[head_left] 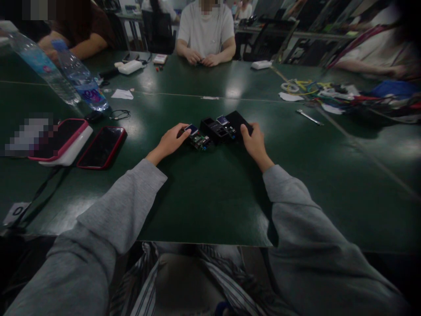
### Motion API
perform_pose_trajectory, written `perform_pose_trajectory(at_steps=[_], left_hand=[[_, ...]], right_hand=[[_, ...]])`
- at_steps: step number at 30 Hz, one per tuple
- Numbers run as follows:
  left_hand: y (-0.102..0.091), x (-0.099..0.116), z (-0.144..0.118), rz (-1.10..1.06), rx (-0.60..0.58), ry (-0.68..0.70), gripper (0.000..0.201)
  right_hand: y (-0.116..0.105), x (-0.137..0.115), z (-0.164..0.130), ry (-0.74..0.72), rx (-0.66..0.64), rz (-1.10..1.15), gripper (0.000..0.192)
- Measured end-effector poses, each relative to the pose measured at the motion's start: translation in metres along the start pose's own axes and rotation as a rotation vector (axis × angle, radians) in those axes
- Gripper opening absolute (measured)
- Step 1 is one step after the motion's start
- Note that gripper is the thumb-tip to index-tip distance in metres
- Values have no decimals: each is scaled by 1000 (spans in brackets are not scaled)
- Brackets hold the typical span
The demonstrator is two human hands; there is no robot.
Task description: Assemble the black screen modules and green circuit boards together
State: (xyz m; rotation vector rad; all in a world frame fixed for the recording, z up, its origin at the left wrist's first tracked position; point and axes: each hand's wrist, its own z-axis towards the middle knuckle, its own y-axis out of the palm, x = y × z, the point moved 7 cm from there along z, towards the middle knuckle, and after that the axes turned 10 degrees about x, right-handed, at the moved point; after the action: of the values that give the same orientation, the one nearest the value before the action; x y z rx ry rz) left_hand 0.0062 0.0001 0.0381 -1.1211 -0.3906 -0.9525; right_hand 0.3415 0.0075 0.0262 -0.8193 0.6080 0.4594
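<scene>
Over the green table (210, 197), my left hand (169, 141) is closed on a small green circuit board (199, 140) with a little screen, thumb at the screen's edge. To the right of it is a black plastic case (212, 130) with square openings. A second small screen (222, 120) with electronics shows at the case's right side. My right hand (255, 141) grips the edge of a flat black piece (237, 119), thumb on top. Whether this piece joins the case I cannot tell.
Left of my hands lie a red-cased phone (102, 147), another pink-cased phone (62, 139) and two water bottles (82, 81). A wrench (309, 117) and tangled cables (348, 94) are at the right. Across the table sits a person in a white shirt (205, 26).
</scene>
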Motion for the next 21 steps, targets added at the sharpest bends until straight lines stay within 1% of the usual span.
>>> perform_pose_trajectory(at_steps=[9, 15, 21], left_hand=[[-2, 6, -1, 0, -7, -8, 42], [-1, 2, -1, 3, -6, -7, 45], [0, 1, 0, 4, -8, 10, 43]], right_hand=[[-1, -2, -1, 3, -7, -2, 77], [0, -2, 0, -7, -7, -1, 79], [0, -2, 0, -10, -1, -9, 82]])
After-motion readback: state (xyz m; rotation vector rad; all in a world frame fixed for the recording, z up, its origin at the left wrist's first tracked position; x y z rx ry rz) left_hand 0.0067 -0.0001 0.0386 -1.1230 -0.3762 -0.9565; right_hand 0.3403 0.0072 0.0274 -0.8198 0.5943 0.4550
